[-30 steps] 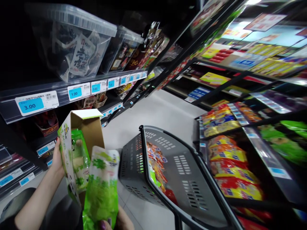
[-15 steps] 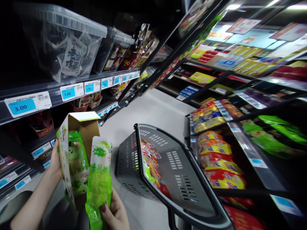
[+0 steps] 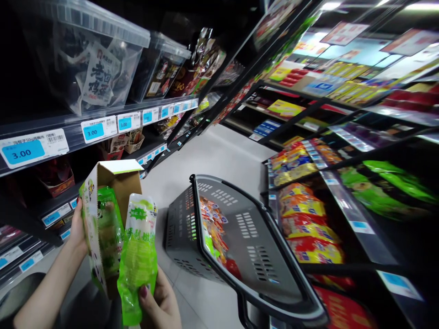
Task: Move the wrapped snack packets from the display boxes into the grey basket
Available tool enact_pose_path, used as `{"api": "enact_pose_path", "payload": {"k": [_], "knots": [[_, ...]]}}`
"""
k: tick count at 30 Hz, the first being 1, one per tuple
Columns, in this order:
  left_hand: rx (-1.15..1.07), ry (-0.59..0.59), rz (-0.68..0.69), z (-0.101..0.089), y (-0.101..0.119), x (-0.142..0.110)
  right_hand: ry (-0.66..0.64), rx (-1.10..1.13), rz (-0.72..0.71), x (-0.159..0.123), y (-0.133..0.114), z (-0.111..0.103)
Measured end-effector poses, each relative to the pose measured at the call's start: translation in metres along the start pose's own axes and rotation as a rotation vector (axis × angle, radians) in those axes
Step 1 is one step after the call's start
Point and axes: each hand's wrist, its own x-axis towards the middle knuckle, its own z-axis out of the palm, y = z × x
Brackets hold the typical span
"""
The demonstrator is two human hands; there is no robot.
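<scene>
My left hand (image 3: 78,228) grips the outer side of an open cardboard box (image 3: 128,180) with a green and white printed front. Inside the box stands a green snack packet (image 3: 108,228) with a panda picture. Between the thumb and fingers of my right hand (image 3: 159,299) is a green and white snack packet (image 3: 140,251), held upright just in front of the box's right side. Its clear window shows pale yellowish food. The fingertips of my left hand are partly hidden by the box.
A grey shopping basket (image 3: 259,214) stands tilted in view on the aisle floor (image 3: 192,160), with orange and red packets (image 3: 216,228) inside. At left, a shelf holds clear plastic tubs (image 3: 99,59) above price labels (image 3: 32,148). Bagged snacks (image 3: 308,224) fill shelves at right.
The packet in my right hand has shifted slightly left and toward the box. The view has turned a little, so the shelves and basket sit slightly further left.
</scene>
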Motion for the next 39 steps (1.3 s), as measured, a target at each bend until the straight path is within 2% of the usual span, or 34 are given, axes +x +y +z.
{"api": "enact_pose_path", "payload": {"k": [4, 12, 23, 29, 34, 37, 39], "knots": [[-0.027, -0.003, 0.011, -0.002, -0.002, 0.002, 0.07, 0.045, -0.013, -0.002, 0.006, 0.0], [-0.022, -0.008, -0.002, -0.002, -0.001, 0.003, 0.17, -0.021, -0.057, -0.008, 0.019, -0.009], [-0.005, 0.01, -0.001, 0.0, -0.001, 0.0, 0.146, -0.058, -0.082, -0.008, 0.014, -0.004], [0.002, -0.037, -0.012, 0.002, -0.001, -0.001, 0.175, 0.019, -0.087, -0.007, 0.022, -0.014], [-0.001, -0.05, -0.005, 0.003, -0.001, -0.001, 0.166, 0.062, -0.047, -0.009, 0.033, -0.011], [0.013, -0.023, -0.026, 0.004, 0.0, -0.004, 0.199, 0.029, -0.088, -0.011, 0.024, -0.018], [0.022, -0.004, -0.026, 0.006, 0.003, -0.008, 0.299, -0.044, -0.185, -0.01, 0.001, -0.037]]}}
